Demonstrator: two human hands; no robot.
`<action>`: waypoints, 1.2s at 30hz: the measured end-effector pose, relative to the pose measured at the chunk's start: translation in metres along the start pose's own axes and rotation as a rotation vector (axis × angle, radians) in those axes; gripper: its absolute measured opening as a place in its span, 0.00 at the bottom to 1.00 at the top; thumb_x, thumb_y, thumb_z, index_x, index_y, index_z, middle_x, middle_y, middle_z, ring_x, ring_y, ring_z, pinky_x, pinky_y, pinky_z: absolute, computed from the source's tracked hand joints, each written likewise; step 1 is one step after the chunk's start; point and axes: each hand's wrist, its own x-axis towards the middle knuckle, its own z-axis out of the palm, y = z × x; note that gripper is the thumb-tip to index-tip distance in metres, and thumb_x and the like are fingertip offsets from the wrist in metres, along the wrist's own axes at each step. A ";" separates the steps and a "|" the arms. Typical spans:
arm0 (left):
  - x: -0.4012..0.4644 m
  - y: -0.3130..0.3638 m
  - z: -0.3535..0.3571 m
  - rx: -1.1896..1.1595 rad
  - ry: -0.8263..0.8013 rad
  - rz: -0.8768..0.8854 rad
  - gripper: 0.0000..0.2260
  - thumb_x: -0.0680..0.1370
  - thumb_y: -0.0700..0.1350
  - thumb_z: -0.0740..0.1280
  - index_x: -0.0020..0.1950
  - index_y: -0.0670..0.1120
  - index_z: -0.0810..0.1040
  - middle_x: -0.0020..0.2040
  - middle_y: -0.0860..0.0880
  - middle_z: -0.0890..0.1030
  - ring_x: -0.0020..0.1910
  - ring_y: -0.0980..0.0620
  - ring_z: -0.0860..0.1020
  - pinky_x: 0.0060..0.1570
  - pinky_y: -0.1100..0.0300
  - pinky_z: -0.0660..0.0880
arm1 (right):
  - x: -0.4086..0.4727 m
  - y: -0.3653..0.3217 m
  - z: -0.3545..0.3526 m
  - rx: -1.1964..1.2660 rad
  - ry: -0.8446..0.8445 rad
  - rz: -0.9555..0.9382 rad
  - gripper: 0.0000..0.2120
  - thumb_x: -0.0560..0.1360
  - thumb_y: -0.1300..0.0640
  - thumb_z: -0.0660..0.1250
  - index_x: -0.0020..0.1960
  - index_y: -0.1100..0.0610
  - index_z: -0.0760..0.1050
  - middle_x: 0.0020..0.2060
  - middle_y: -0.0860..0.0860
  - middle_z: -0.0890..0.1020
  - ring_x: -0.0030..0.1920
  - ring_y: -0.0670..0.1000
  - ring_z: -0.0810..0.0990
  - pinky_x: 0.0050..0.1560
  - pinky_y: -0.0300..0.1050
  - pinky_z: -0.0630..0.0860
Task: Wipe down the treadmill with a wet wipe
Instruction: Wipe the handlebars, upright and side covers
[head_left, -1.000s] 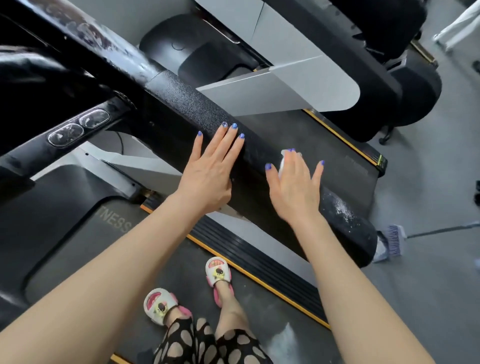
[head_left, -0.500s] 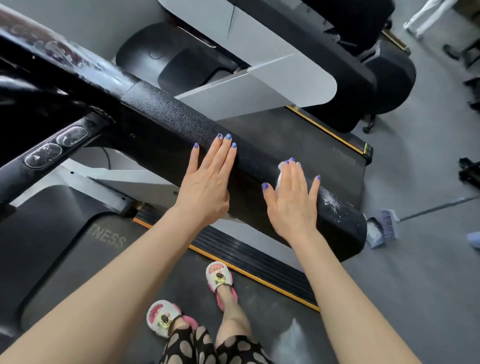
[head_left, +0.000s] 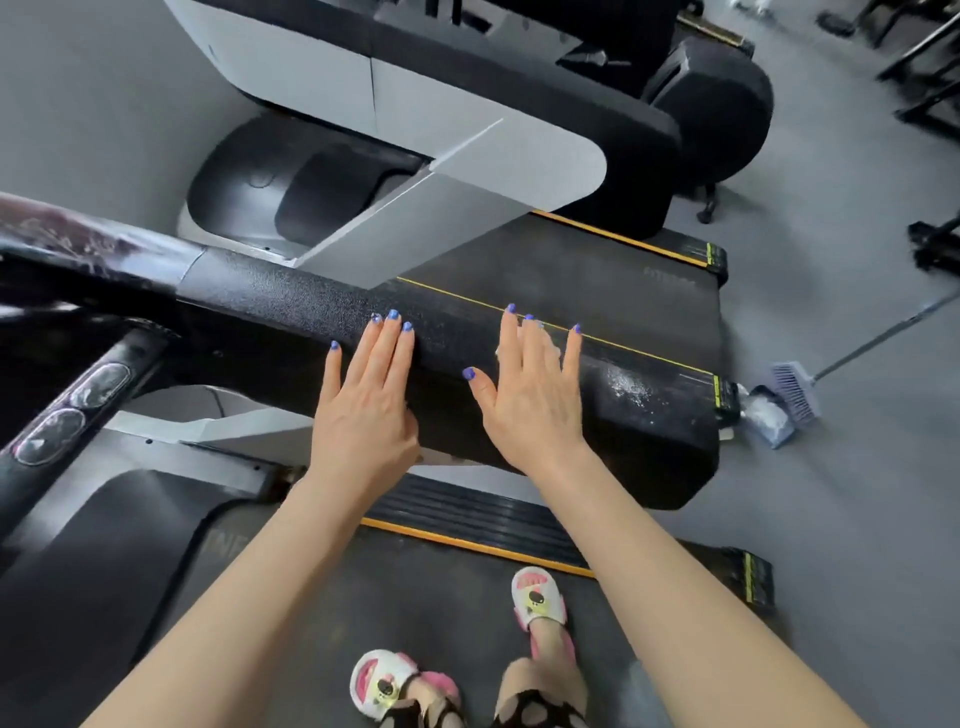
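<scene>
Fingers (head_left: 530, 353) of right hand (head_left: 530, 400) flat, pressing wet wipe (head_left: 551, 344) onto handrail (head_left: 311, 306); left hand (head_left: 363, 410) flat beside; unpinched wipe could slip out mid-stroke.

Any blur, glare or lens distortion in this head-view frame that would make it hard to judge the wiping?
Head view: wide-angle bending curves the handrail and floor edges; the far right edge looks motion-smeared; both hands are sharp, left hand and right hand; the wet wipe is mostly hidden under the right fingers; soft even light, pale sheen on the handrail's right end.
</scene>
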 end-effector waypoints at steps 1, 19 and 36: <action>0.000 0.000 0.000 -0.004 0.006 0.000 0.38 0.73 0.39 0.67 0.82 0.42 0.56 0.82 0.46 0.56 0.82 0.47 0.51 0.78 0.40 0.49 | -0.005 0.000 0.004 0.006 -0.003 -0.019 0.37 0.81 0.36 0.41 0.81 0.59 0.54 0.76 0.62 0.65 0.77 0.61 0.63 0.78 0.65 0.43; 0.005 0.034 0.017 -0.111 0.082 0.058 0.30 0.77 0.44 0.57 0.80 0.43 0.63 0.81 0.46 0.61 0.81 0.45 0.54 0.78 0.50 0.39 | -0.018 0.061 0.003 0.131 -0.087 -0.112 0.36 0.81 0.37 0.40 0.83 0.56 0.47 0.81 0.53 0.55 0.81 0.52 0.52 0.77 0.61 0.37; 0.007 0.090 0.035 -0.061 0.133 -0.123 0.26 0.83 0.50 0.53 0.80 0.41 0.61 0.81 0.45 0.60 0.82 0.45 0.52 0.78 0.43 0.43 | -0.066 0.126 0.009 0.003 -0.120 -0.306 0.38 0.80 0.37 0.45 0.82 0.59 0.49 0.81 0.57 0.53 0.81 0.56 0.52 0.78 0.65 0.43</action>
